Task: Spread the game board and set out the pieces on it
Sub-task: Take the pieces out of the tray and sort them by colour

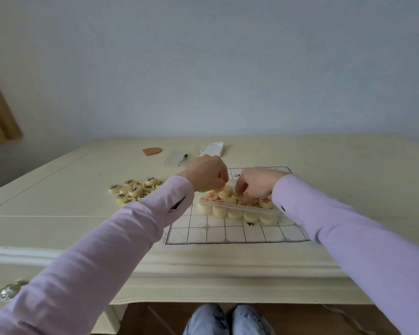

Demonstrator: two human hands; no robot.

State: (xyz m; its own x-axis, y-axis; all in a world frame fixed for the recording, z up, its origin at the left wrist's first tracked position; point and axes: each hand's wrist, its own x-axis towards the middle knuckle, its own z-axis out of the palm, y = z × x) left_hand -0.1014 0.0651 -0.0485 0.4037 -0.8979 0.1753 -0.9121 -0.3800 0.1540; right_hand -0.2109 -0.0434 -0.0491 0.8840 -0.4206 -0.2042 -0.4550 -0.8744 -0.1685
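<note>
A white board sheet (237,232) with a black grid lies flat on the cream table. On it stands a clear plastic box (240,210) holding round cream pieces with red characters (266,201). A heap of cream pieces with black characters (134,191) lies on the table left of the board. My left hand (207,174) hovers over the box's left part, fingers curled round a piece. My right hand (257,182) reaches into the box from the right and pinches a piece among the others. What lies under both hands is hidden.
The cream table (70,201) ends in a thick front edge with drawers and a metal handle (10,290) at the lower left. At the back lie an orange flat object (152,151), a pen in a clear sleeve (182,160) and a white notepad (212,149).
</note>
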